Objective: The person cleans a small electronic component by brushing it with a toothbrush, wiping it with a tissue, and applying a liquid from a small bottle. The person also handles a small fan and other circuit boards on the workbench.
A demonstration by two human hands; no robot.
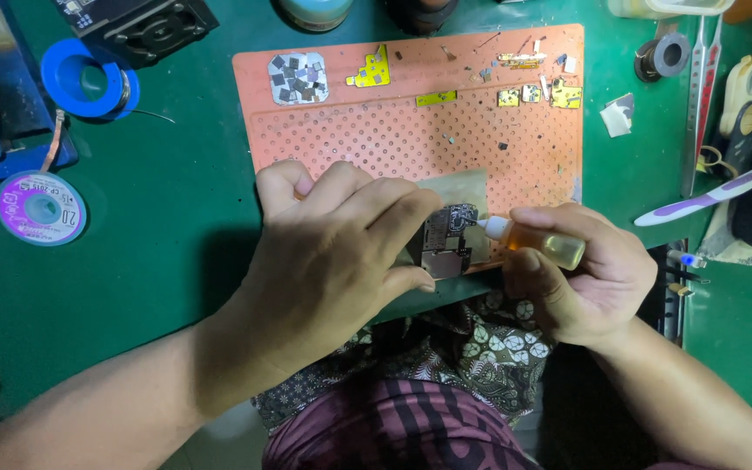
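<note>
Circuit board [447, 239], small and dark, bare of any casing, lies at the near edge of the orange perforated mat [411, 130] on the green desk [167, 235]. Left hand [332, 261] steadies it: grip closed lightly, fingertips curled onto the board's left edge, thumb below it. Right hand [580, 278] has its grip wrapped fully round a small amber bottle [541, 244], held level, white nozzle pointing left and touching or just off the board's upper right corner.

Progress, as judged: board stripped, with metal shields [533, 94] and loose chips [298, 78] laid out along the mat's far edge. Liquid looks to be at the point of application; cannot tell whether any has landed. None of the removed parts is back on the board.

Nearby: blue solder spool [89, 78] and purple wick reel [41, 207] at left; tweezers [696, 104] and purple-handled brush [715, 193] at right, untouched.
</note>
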